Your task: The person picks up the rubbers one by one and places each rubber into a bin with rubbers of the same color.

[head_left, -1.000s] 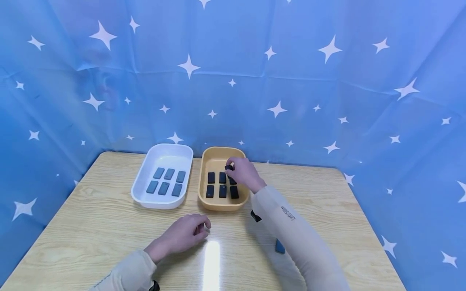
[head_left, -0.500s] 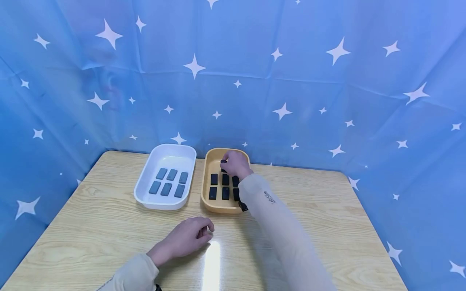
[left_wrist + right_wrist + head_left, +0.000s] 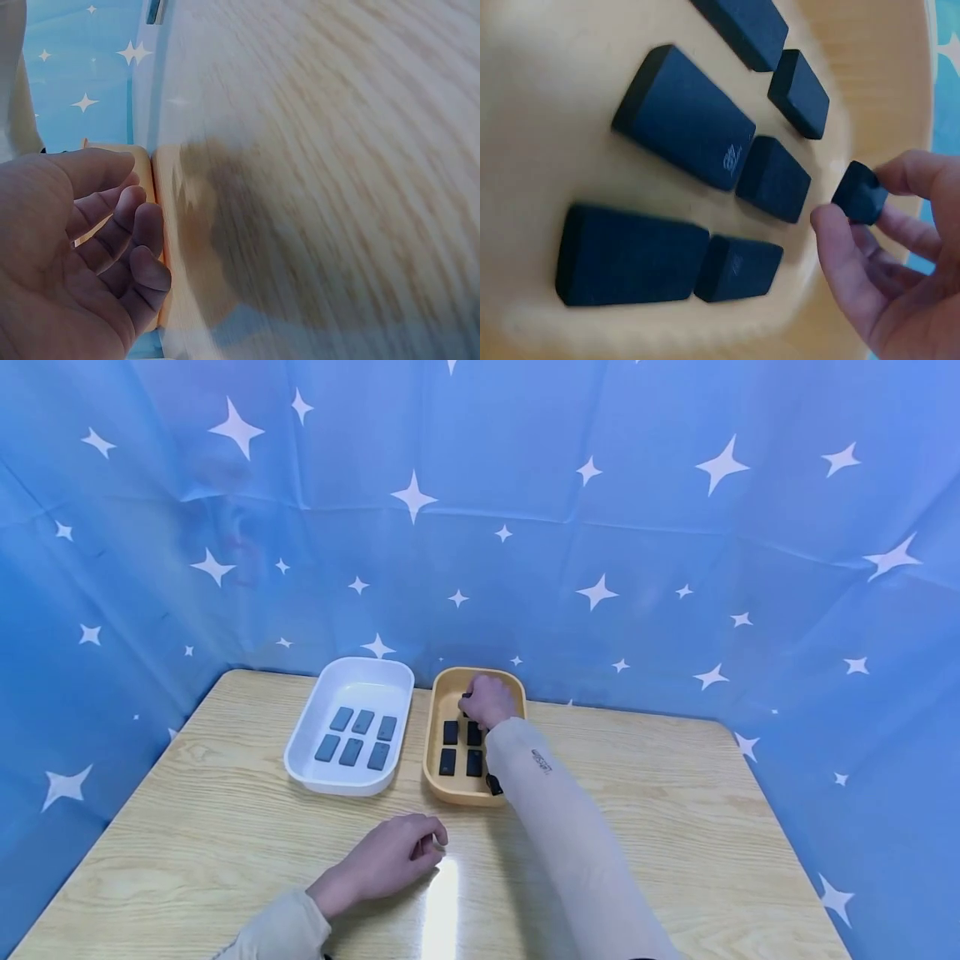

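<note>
My right hand (image 3: 491,703) is over the far part of the yellow-orange tray (image 3: 428,764), its thumb and fingertips pinching a small black rectangular tile (image 3: 861,193). Toward the near side of that tray lie several more black tiles (image 3: 451,732) in two rows; the right forearm hides some of them in the head view. One of these tiles (image 3: 684,116) carries a faint light mark in the right wrist view. My left hand (image 3: 392,858) rests loosely curled at the table in front of the trays, holding nothing.
A white tray (image 3: 297,767) with several grey-blue tiles (image 3: 363,722) in two rows stands left of the yellow-orange one. Both are on a wooden table (image 3: 180,827), with a blue starred curtain (image 3: 480,468) behind. A dark tile (image 3: 155,11) shows at the left wrist view's top edge.
My right hand has moved farther into the yellow-orange tray with the black tile and lowered it toward the tray's far end. The left hand has hardly moved; the head view has shifted slightly.
</note>
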A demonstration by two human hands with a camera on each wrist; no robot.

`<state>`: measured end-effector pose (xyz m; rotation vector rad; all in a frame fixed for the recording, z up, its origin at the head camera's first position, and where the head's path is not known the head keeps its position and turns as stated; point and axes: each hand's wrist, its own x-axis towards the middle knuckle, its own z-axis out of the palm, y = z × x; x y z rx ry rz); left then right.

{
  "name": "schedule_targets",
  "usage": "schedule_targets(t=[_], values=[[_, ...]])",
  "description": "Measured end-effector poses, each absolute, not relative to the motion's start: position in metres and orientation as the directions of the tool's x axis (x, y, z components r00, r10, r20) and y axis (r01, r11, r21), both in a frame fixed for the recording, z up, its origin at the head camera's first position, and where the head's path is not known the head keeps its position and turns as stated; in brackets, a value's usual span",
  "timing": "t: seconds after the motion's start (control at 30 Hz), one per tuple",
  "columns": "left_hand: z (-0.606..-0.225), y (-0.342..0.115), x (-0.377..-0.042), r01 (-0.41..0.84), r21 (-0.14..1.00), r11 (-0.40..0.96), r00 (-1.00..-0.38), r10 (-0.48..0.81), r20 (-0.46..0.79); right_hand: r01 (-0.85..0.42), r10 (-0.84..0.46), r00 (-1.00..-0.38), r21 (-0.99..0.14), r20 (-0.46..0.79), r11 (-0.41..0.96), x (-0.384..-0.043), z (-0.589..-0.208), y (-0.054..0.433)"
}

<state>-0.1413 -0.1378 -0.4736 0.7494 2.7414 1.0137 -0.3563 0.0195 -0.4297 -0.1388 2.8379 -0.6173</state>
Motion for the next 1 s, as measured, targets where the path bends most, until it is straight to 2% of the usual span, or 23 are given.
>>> schedule_targets(t=[0.1,0.37,1.0], values=[[-0.475,-0.138,-0.141,0.416,0.630,0.656,-0.870,0.490,0.064,-0.013,-0.135,-0.963,-0.461,-0.232,0.887,-0.359,-0.431,0.017],[-0.474,-0.140,-0.138,0.412,0.635,0.653,-0.872,0.485,0.067,0.041,-0.100,-0.961,-0.487,-0.259,0.872,-0.361,-0.431,0.008],[-0.479,-0.140,-0.138,0.408,0.643,0.648,-0.872,0.485,0.064,-0.004,-0.182,-0.945,-0.549,-0.271,0.836,-0.369,-0.440,0.002]])
